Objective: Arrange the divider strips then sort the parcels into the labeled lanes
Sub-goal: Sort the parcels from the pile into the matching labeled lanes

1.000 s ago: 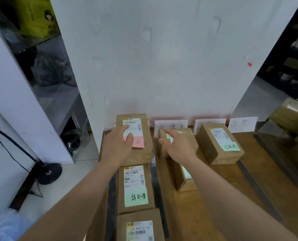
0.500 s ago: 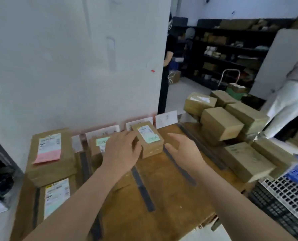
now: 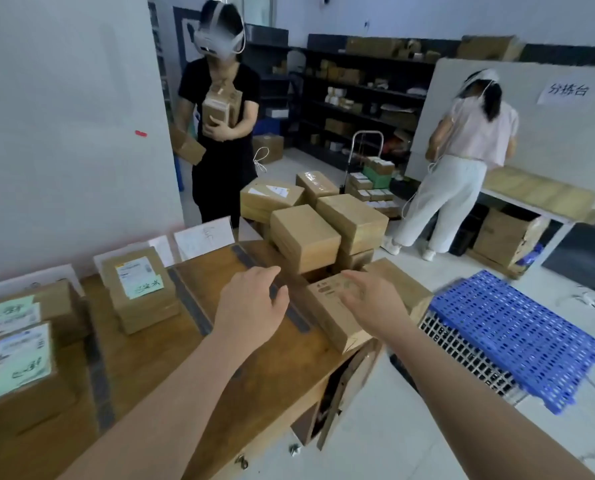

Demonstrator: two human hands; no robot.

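Note:
My left hand [image 3: 251, 306] and my right hand [image 3: 372, 303] hover with fingers apart over the right end of the wooden table [image 3: 254, 372], holding nothing. Between and under them lies a flat brown parcel [image 3: 330, 315] at the table's right edge. Behind it stands a pile of unsorted brown parcels [image 3: 306, 233]. Dark divider strips [image 3: 190, 303] run across the table and mark lanes. A parcel with a green note [image 3: 138, 289] sits in a middle lane; further labelled parcels [image 3: 20, 365] lie at the left. White lane label cards [image 3: 204, 239] lean on the wall.
A blue plastic grid pallet [image 3: 518, 337] lies on the floor to the right of the table. A person in black [image 3: 221, 133] stands behind the table holding boxes. Another person [image 3: 462, 161] works at a far bench. Shelves [image 3: 351, 95] line the back wall.
My view has swung right from the left lanes to the parcel pile. Both hands left the sorted parcels and moved right, over the flat parcel at the table's edge.

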